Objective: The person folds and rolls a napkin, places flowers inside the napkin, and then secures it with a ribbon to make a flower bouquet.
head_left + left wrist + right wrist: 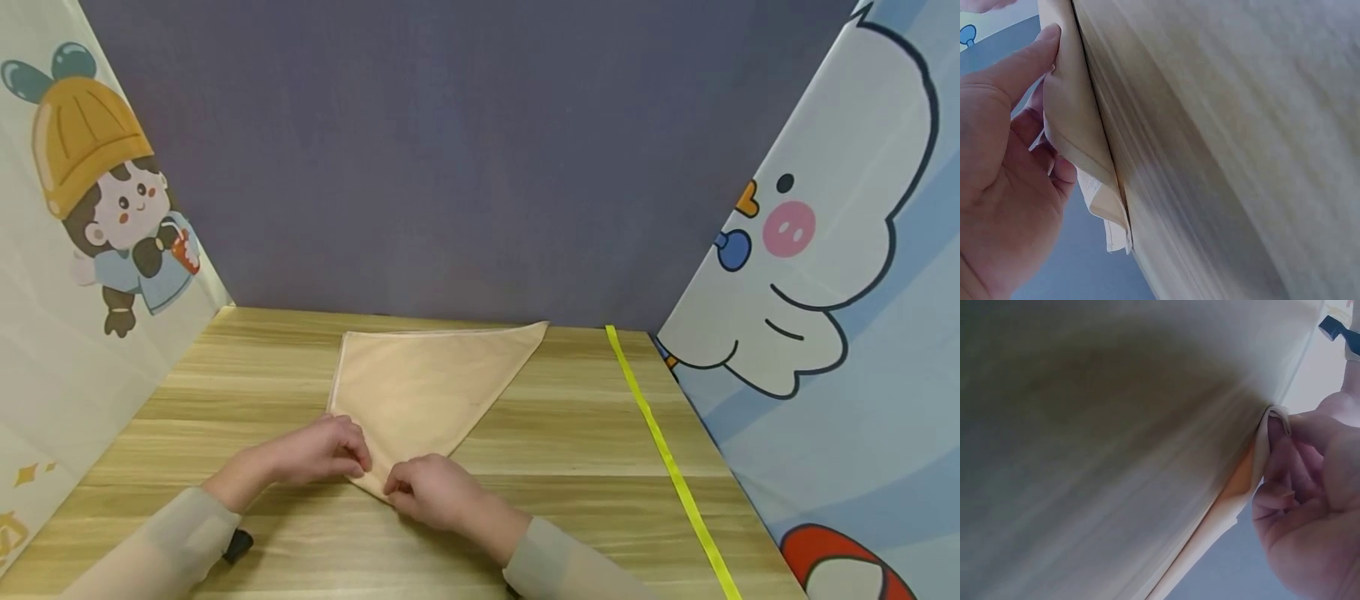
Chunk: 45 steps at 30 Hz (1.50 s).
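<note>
A peach-coloured cloth (427,379) lies folded on the wooden table, with a long point reaching to the far right and its narrow near end between both hands. At the left of that near end, my left hand (322,450) pinches the cloth's edge, thumb on top in the left wrist view. Close beside it, my right hand (438,492) pinches the near edge at the right. The right wrist view shows the folded cloth edge (1262,447) curling up between thumb and fingers. Loose layers of the cloth (1094,187) hang open near the left fingers.
A yellow strip (667,458) runs front to back along the right of the wooden table (570,467). A dark grey panel (420,158) stands behind the table. Printed cartoon walls (847,208) flank both sides. A black strap piece (238,546) shows by the left sleeve.
</note>
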Motion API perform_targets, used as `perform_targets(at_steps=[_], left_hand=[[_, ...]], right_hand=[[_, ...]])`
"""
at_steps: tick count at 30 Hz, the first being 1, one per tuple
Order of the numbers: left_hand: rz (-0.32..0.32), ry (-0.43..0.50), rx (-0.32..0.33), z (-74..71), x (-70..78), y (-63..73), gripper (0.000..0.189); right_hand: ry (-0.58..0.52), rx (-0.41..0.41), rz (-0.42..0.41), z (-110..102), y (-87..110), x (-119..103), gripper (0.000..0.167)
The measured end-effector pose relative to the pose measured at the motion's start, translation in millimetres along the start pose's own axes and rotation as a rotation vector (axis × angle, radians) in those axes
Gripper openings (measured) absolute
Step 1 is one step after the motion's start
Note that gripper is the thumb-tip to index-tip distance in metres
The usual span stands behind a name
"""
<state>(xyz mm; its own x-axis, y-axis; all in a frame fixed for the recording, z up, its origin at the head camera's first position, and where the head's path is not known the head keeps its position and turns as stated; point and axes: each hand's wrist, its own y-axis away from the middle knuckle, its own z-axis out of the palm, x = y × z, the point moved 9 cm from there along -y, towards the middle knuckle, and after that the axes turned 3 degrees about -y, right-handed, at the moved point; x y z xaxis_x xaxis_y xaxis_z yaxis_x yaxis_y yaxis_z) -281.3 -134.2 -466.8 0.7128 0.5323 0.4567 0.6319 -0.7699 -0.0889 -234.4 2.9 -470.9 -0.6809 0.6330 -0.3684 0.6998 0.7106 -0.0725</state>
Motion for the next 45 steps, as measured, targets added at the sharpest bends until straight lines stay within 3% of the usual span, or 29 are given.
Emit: perform_targets(at_steps=[5, 11, 16, 23, 30, 37, 45], left_hand=[[0.032, -0.035, 0.007, -2.0, 3.7, 0.7, 0.009], [0.069, -0.049, -0.008, -1.8, 7.1, 2.8, 0.024], [0.108, -0.034, 0.006, -2.9, 10.5, 3.4, 0.018], [0.009, 0.055, -0.043, -0.8, 3.7, 1.8, 0.004], [-0.057, 0.106, -0.082, 4.5, -1.8, -1.0, 0.003], [0.068, 0.054, -0.017, 2.6, 4.8, -4.9, 0.010], [0.110, 0.062, 0.000, 3.6, 7.5, -4.2, 0.010]], right_hand=[[0.111, 0.011, -0.024, -2, -1.7, -5, 0.009], [0.197, -0.003, -0.042, 1, -3.7, -9, 0.016], [0.235, -0.015, -0.070, 3, -4.0, -10, 0.011], [0.123, -0.036, -0.036, 3, -0.3, -1, 0.007], [0.102, -0.023, -0.047, 0, 3.6, 1, 0.010], [-0.033, -0.050, -0.016, 2, 4.8, 6, 0.012], [-0.077, -0.086, 0.020, 5, 3.5, 10, 0.015]])
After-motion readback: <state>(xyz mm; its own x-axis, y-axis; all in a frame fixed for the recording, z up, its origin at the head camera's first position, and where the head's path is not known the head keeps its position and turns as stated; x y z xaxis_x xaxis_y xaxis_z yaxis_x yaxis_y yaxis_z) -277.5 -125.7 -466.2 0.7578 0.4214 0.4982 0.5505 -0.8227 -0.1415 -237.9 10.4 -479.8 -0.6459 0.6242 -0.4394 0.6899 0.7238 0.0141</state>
